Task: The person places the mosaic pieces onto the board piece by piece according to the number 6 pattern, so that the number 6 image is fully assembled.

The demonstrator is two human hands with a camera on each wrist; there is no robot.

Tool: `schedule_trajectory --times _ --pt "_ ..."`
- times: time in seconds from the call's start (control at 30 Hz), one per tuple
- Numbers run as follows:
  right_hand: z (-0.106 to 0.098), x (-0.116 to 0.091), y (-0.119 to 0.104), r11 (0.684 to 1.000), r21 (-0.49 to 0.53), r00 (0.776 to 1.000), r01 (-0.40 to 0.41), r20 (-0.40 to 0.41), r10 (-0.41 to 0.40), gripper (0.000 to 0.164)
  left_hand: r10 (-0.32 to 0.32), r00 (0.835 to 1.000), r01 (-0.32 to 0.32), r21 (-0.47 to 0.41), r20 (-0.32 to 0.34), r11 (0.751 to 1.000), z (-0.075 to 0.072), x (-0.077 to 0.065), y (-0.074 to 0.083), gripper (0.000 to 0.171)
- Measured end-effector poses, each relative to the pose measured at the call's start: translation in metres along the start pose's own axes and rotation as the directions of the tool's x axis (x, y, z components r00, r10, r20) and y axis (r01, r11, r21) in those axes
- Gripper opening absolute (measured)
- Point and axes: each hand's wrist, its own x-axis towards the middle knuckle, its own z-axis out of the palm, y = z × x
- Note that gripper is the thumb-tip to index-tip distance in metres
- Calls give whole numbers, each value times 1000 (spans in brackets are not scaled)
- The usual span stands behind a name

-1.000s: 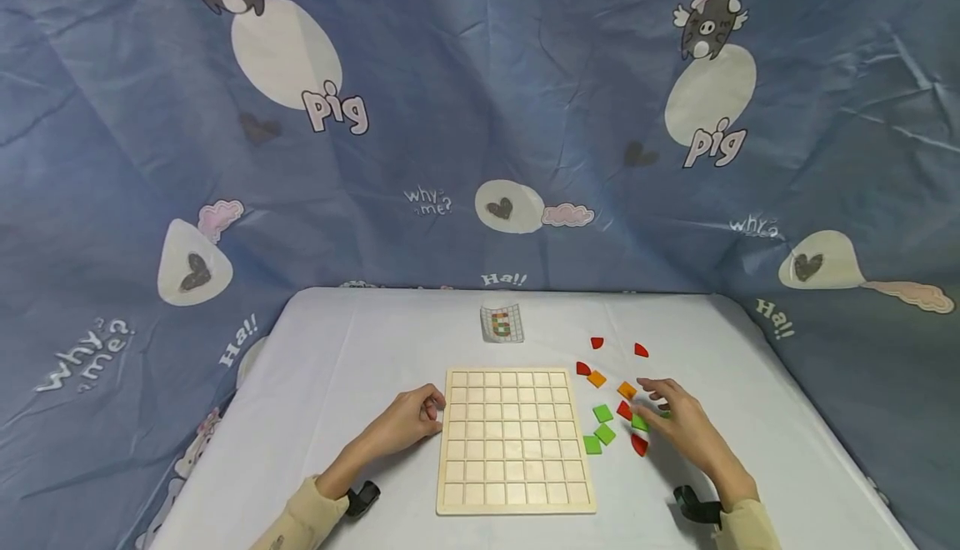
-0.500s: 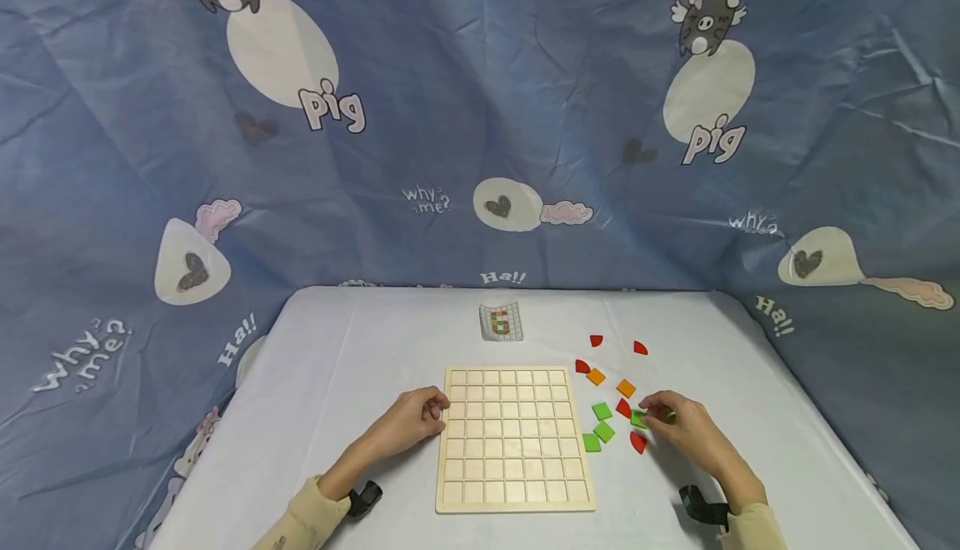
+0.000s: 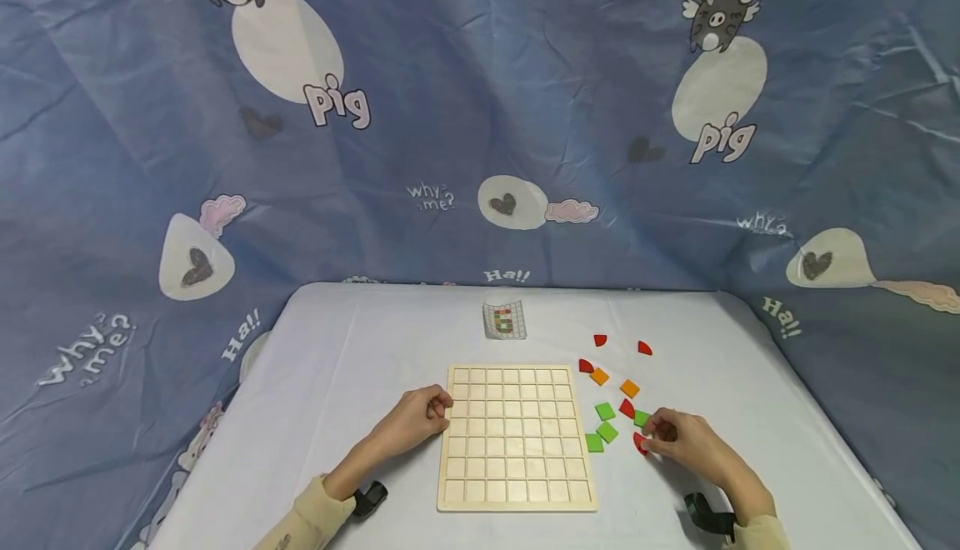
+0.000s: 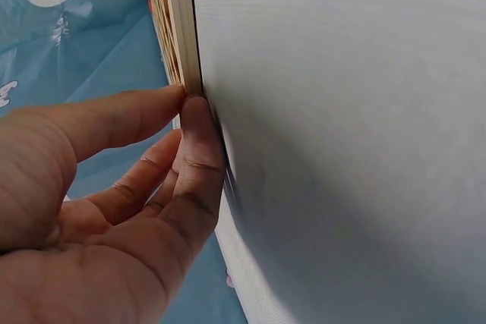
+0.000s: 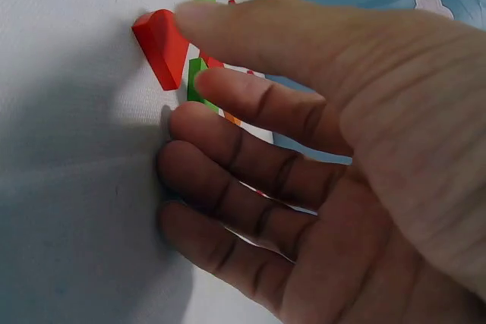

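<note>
Right wrist view shows the red piece (image 5: 162, 51), thick and quarter-round, tapering to a point, at upper left; the right hand (image 3: 684, 440) is beside it, thumb and fingers apart, contact unclear. Head view puts the pale wooden board (image 3: 516, 436), gridded with squares, at lower centre, the left hand (image 3: 414, 418) pinching its left edge.

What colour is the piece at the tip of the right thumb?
Red. The piece shows best in the right wrist view.
</note>
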Motion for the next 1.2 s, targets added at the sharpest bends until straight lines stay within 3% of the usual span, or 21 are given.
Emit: schedule_trajectory --times 0.23,0.5,0.87,1.2 --pt "5 -3 2 1000 20 999 0 53 -1 32 12 1000 -12 -14 0 1000 1 0 1 23" --pt "5 1 -1 1000 -28 999 5 36 -4 22 -1 1000 1 -14 -12 1000 0 1 2 23" --pt "9 6 1 1000 -20 1000 -2 12 2 22 4 1000 -4 -15 -18 1000 -2 -1 3 22" --pt "10 6 -1 1000 2 1000 -18 -16 18 32 -13 1000 13 -25 -14 1000 0 0 1 22"
